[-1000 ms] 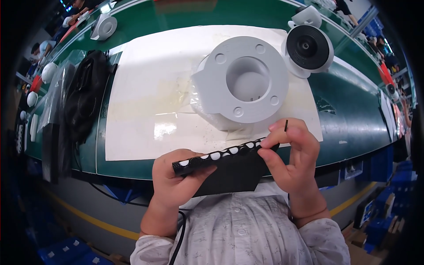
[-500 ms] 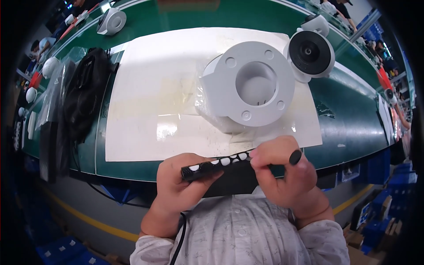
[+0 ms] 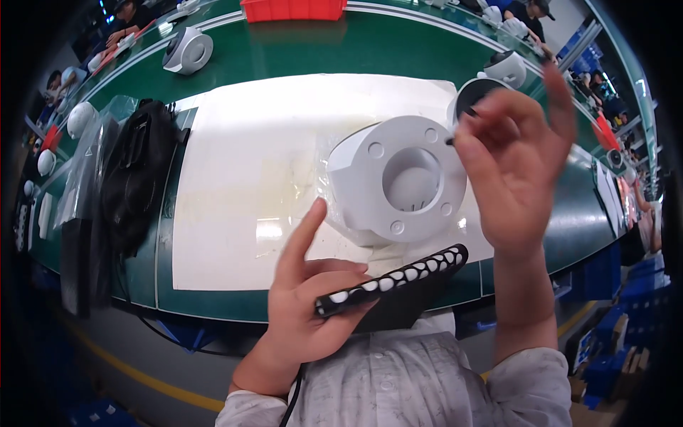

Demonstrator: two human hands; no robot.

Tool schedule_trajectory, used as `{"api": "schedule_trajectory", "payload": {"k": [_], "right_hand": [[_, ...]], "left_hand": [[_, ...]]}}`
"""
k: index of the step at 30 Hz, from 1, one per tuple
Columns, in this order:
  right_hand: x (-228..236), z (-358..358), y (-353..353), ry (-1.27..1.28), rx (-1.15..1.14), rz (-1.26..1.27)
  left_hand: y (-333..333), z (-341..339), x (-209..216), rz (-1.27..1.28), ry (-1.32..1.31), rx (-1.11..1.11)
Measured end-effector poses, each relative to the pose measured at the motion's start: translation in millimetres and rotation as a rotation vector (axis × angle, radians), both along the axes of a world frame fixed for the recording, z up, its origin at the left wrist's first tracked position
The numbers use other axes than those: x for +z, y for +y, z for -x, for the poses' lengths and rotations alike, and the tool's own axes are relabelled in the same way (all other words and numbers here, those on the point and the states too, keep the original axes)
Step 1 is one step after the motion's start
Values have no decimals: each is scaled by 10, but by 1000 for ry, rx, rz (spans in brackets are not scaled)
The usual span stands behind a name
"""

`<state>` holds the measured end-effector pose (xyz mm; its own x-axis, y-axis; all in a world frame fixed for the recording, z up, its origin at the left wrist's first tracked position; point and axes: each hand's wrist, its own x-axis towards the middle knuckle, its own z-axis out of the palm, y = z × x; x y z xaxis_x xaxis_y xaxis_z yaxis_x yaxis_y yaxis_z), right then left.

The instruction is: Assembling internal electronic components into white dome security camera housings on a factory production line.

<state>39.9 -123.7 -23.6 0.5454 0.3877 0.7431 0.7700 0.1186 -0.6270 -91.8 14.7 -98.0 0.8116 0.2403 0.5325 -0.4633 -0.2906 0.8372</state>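
Strip (image 3: 400, 278), black and white-spotted, sits clasped by the left hand (image 3: 304, 313), apart from the spread right hand (image 3: 519, 174).

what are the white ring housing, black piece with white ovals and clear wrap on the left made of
White ring housing: likely moulded plastic; smooth, satin, even-coloured. Black piece with white ovals: perhaps foam or rubber, dull dark surface; uncertain. Clear wrap: probably plastic film, see-through, glossy, wrinkled.

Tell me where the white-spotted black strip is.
In the head view, the white-spotted black strip is below and right of centre, its left end in the left hand, just below the white ring-faced housing.
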Motion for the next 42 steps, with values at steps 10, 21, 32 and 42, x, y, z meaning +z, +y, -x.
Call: {"api": "schedule_trajectory", "payload": {"k": [10,21,32,42], "right_hand": [[-53,-377,-70,-11,130,221],[120,-60,-170,-614,-298,846],[57,-241,106,320,257,360],[78,-301,106,267,238,436]], "left_hand": [[-11,-146,-74,-35,46,-201],[24,-146,-63,-160,95,-253],[-41,-206,-101,-115,48,-129],[-53,-214,-90,-78,69,-114]]}}
